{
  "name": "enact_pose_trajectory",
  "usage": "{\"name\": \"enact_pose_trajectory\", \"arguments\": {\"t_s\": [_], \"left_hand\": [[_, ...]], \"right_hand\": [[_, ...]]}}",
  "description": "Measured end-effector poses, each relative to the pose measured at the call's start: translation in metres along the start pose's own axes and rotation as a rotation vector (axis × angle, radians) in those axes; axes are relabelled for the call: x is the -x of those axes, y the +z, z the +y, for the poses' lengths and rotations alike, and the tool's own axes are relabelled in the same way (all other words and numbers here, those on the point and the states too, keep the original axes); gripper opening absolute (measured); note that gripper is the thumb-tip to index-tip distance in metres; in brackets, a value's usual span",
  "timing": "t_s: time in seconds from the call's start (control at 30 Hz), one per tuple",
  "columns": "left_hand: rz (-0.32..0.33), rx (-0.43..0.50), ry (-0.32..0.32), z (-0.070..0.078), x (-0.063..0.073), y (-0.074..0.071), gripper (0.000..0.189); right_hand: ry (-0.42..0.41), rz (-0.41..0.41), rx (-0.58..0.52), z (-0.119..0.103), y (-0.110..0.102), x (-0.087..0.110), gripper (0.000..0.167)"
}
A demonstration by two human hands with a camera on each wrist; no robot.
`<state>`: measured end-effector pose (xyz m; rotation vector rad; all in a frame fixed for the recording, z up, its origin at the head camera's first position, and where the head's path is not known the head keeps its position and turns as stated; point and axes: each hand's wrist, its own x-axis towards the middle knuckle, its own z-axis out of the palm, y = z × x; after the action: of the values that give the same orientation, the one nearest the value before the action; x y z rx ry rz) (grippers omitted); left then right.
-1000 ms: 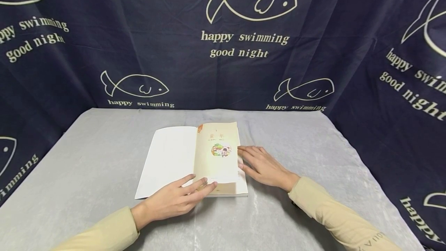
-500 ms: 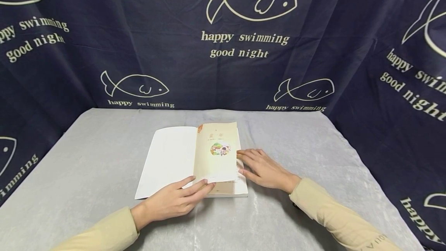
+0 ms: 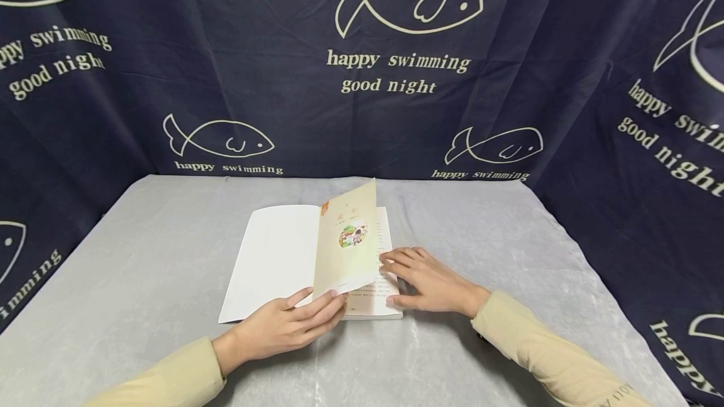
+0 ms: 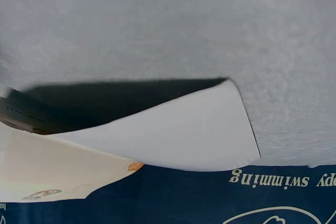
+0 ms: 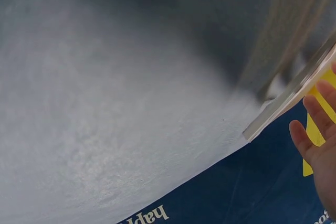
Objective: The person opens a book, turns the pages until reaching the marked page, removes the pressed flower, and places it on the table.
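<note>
An open paperback book (image 3: 277, 250) lies on the table, its white inner cover spread to the left. One cream page (image 3: 339, 269) with a small coloured picture stands raised at a slant, above a page of printed text (image 3: 370, 297). My left hand (image 3: 283, 330) rests at the book's lower edge by the spine, fingers loosely bent. Close to the right edge, my right hand (image 3: 432, 282) has its fingertips over the printed page, just right of the raised one. The right wrist view shows its fingers (image 5: 317, 114) spread; in the left wrist view the white cover (image 4: 184, 129) curves upward.
A grey cloth (image 3: 481, 231) covers the table. Dark blue curtains (image 3: 294, 68) with white fish drawings and lettering hang behind it and at both sides. Beige sleeves (image 3: 170, 375) cover both forearms.
The cream page has lifted off the right side, its free edge tilting up and left and uncovering printed text. My right hand has shifted slightly down; the left hand has barely moved.
</note>
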<state>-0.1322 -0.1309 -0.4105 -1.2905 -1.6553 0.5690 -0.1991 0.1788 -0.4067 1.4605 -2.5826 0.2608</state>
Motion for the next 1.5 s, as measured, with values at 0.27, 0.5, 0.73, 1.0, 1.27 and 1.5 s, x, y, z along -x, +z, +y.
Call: {"name": "enact_pose_trajectory", "arguments": {"t_s": [0.27,0.5,0.73,1.0,1.27,1.5], "left_hand": [[-0.032,-0.006,0.014,-0.0012,-0.0018,-0.0009,0.039],[-0.091,-0.003,0.014,0.0013,-0.0007,-0.0049,0.041],[-0.082,-0.045,0.002,0.0023,0.0011,-0.0067,0.040],[-0.029,-0.074,-0.011,0.0027,0.0001,-0.0065,0.035],[0.013,-0.082,-0.029,0.0034,0.0013,-0.0031,0.029],[-0.007,-0.092,-0.027,0.0043,0.0022,-0.0036,0.030]], "right_hand": [[-0.011,-0.046,0.018,-0.0026,-0.0007,-0.0001,0.066],[-0.019,-0.045,0.021,-0.0031,-0.0008,0.0005,0.064],[-0.051,-0.022,0.021,-0.0019,-0.0004,0.0004,0.058],[-0.101,0.029,0.001,-0.0013,-0.0024,-0.0003,0.037],[-0.149,0.076,-0.035,-0.0015,-0.0032,-0.0011,0.028],[-0.166,0.104,-0.055,-0.0010,-0.0027,-0.0004,0.022]]}}
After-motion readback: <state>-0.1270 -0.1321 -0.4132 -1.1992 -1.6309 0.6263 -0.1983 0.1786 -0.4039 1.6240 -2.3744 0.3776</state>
